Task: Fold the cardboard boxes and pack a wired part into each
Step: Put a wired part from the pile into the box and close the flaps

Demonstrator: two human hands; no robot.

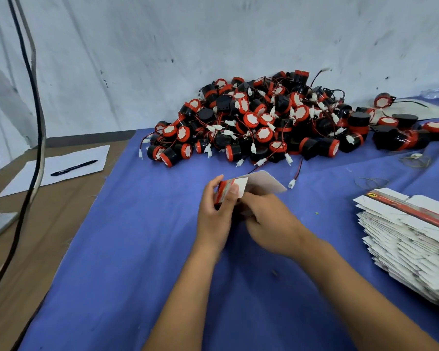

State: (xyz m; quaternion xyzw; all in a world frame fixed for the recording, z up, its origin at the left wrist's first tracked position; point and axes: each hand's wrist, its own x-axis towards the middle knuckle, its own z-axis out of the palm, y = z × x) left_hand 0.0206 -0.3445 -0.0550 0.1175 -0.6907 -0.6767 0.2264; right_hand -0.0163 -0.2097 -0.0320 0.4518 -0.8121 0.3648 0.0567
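Far left of the frame, a dark cable (33,102) hangs down over a brown board where a black pen (74,168) lies on a white sheet of paper (61,168). The rest of the table is covered by a blue cloth (142,249). At the middle, the left hand (214,214) grips a small cardboard box (232,190), thumb and fingers curled round its red-and-white end, just above the cloth. The right hand (269,221) meets it from the other side, fingers bent against the box's underside; a white flap sticks up behind them. How firmly that hand holds I can't make out. Behind the hands, upper centre, a heap of wired parts (276,117), black and red with white plugs, is piled against the wall. At the right edge sits a stack of flat boxes (411,239).
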